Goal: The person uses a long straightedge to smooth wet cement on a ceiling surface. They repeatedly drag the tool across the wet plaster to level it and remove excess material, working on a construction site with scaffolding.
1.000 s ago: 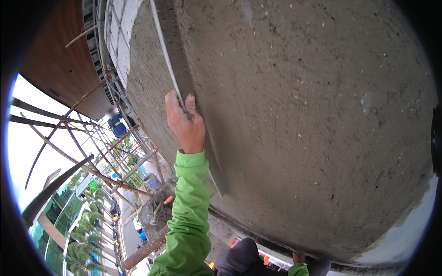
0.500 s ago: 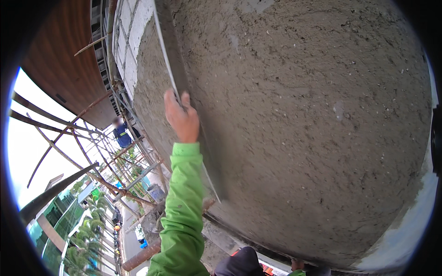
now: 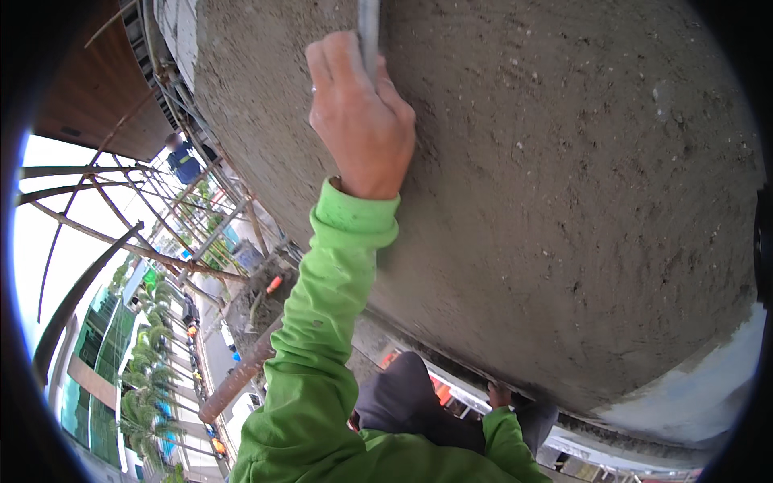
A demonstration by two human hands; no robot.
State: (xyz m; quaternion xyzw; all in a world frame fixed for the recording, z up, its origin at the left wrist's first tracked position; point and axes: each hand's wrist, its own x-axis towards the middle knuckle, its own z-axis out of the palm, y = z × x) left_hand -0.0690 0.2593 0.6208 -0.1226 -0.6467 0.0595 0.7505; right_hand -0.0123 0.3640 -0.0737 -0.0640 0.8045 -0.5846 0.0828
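Observation:
Reaching up in front of me, my left hand [image 3: 362, 117] is closed around a long metal straightedge [image 3: 369, 32] that lies against the wet plastered wall [image 3: 547, 177]. The upper end of the bar runs out of view at the top, and the hand and forearm hide its lower part. My right hand [image 3: 499, 394] is low at the wall's bottom edge, close to my knee. Its fingers look curled there, and what they hold is hidden.
Pole scaffolding [image 3: 153, 253] stands at left, with another person [image 3: 183, 161] on it. A rusty pipe [image 3: 241, 374] and a bucket [image 3: 248, 256] are beside my left arm. Street and palms [image 3: 149, 354] lie far below. A pale unplastered patch [image 3: 700, 386] shows at lower right.
My left hand has moved up and to the right in the view with the straightedge, which now stands more upright. The view has shifted, showing more of my knees and right hand.

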